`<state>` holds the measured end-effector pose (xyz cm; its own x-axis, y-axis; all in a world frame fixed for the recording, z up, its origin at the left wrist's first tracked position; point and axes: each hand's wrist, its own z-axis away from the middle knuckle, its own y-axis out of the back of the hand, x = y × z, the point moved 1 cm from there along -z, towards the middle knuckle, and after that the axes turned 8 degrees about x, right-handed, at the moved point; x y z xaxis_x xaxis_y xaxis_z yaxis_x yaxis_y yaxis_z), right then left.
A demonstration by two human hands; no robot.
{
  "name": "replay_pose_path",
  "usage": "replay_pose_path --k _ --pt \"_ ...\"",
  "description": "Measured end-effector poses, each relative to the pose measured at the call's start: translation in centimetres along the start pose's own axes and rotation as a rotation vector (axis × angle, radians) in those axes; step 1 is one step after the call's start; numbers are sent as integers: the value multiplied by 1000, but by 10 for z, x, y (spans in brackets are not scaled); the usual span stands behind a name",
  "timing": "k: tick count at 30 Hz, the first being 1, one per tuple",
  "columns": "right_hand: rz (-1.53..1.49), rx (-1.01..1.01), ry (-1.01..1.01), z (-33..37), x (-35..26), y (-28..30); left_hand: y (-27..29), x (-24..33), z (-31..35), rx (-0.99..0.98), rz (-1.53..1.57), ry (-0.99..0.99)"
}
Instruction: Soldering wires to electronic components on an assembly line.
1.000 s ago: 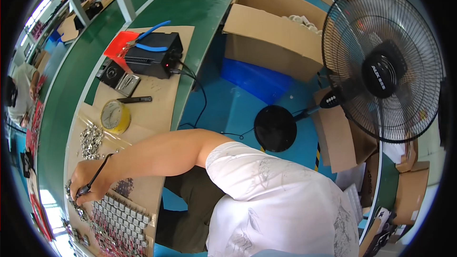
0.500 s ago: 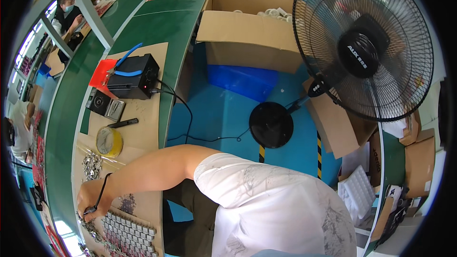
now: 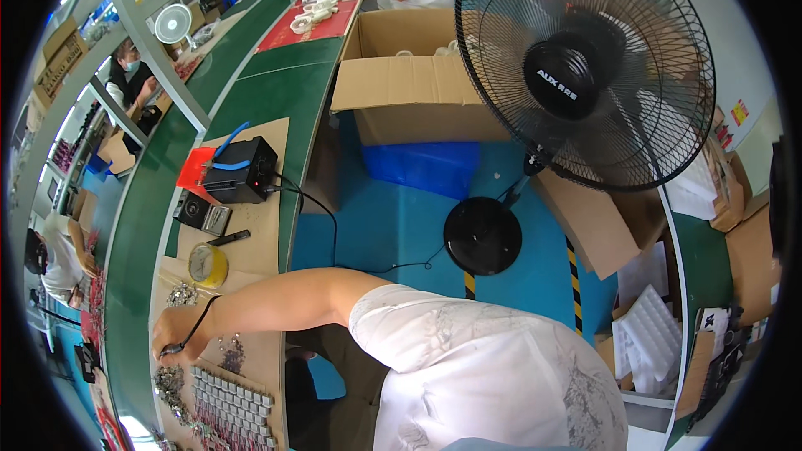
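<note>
- Reaching far out to the left over the cardboard-covered bench (image 3: 251,242), one bare arm stretching from the white sleeve.
- Hand (image 3: 174,340) closing around a thin black-corded tool (image 3: 194,331), fingers curled and pressed together on its handle; cannot tell whether left or right hand, shoulder hidden under the camera.
- Other hand not showing anywhere.
- Tool tip pointing down at the near-left corner of the bench, just beside a tray of small grey parts (image 3: 232,405) set in rows.
- Lying loose around the hand: heaps of small metal pieces (image 3: 181,294), farther, and more (image 3: 170,382), nearer.
- Sitting just beyond the hand: a yellow round tin (image 3: 207,265).
- Standing farther along the bench: a black box unit (image 3: 242,181) with a blue handle, cable trailing right.
- Standing on the blue floor to the right: a black pedestal fan (image 3: 581,75); open cardboard box (image 3: 413,79) behind it.
</note>
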<state>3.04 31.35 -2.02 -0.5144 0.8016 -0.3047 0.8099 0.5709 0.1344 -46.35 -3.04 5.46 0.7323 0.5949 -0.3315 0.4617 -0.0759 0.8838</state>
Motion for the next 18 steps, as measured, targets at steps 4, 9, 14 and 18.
replay_pose_path --k 4,9,14,18 --pt "10 65 -40 -4 -9 14 17 -7 5 13 -37 -4" --pt "51 39 -97 -11 -16 25 36 -11 5 7 -93 -24" --pt "20 79 6 -9 -4 31 36 -62 84 -90 -175 53" --pt "41 63 3 -15 -6 51 51 -132 213 -213 -262 189"
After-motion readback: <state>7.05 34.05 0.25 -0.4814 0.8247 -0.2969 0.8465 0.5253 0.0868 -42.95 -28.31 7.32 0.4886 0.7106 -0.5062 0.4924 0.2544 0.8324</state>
